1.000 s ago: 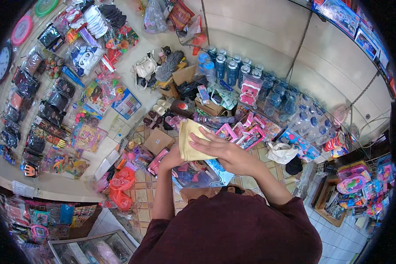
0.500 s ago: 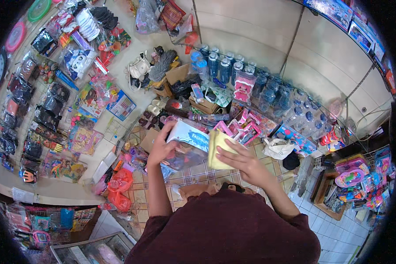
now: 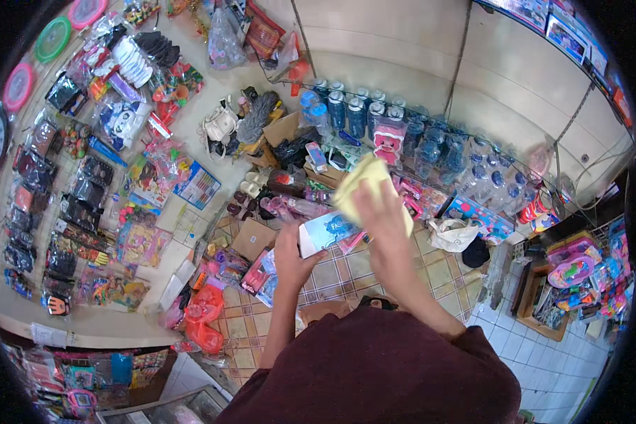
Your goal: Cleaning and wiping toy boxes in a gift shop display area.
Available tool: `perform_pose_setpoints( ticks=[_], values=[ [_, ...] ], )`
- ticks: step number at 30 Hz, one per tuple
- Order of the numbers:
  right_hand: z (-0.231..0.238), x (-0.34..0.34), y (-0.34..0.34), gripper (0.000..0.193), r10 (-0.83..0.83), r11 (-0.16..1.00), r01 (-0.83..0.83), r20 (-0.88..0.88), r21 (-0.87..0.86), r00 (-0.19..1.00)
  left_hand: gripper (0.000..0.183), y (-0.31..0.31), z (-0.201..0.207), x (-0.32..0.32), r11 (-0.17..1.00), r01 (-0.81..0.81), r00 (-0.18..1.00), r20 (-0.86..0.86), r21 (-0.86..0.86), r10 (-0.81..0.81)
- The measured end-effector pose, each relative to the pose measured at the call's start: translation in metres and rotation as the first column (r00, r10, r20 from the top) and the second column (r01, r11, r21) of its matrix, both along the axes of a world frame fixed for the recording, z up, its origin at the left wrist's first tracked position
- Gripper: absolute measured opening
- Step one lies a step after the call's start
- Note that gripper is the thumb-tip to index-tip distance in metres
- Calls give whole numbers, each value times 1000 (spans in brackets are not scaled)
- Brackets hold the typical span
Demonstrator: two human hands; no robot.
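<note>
My left hand (image 3: 294, 251) is closed on the near end of a white packaging box (image 3: 325, 234) with blue print, held up in front of me over the tiled floor. A folded pale yellow cloth (image 3: 360, 181) is under the fingers of my right hand (image 3: 379, 212), above and right of the box. That hand is smeared by motion, but the cloth stays pressed in it. The cloth covers the box's far right end, so I cannot tell whether they touch.
Blue-lidded bottles (image 3: 357, 116) stand in rows along the back wall. Pink toy packs (image 3: 420, 198) and a white bag (image 3: 451, 234) lie beyond my hands. At left are a cardboard box (image 3: 253, 239), a red plastic bag (image 3: 203, 314) and a wall of hanging packaged goods (image 3: 85, 187).
The box has turned and dropped a little, so its clear side no longer shows. My right hand has moved up with the cloth. The whole view has shifted slightly.
</note>
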State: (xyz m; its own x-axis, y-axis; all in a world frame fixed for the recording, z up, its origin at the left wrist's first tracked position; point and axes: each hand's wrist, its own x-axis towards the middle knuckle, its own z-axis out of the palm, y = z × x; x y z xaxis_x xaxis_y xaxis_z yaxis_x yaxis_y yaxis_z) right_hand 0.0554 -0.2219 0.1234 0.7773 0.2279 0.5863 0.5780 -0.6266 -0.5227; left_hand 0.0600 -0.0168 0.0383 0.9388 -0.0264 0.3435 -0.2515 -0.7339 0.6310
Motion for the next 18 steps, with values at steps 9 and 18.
perform_pose_setpoints(
  ticks=[9, 18],
  values=[
    [-74, 6, 19, 59, 123, 970, -113, 34, -214, 992, 79, -9, -22, -9, 984, -129, 934, 347, 120, 80],
    [-176, 56, -52, 66, 21, 999, -5, -317, 51, 948, 72, -5, -53, -24, 861, -145, 932, 225, -488, 284]
  ],
)
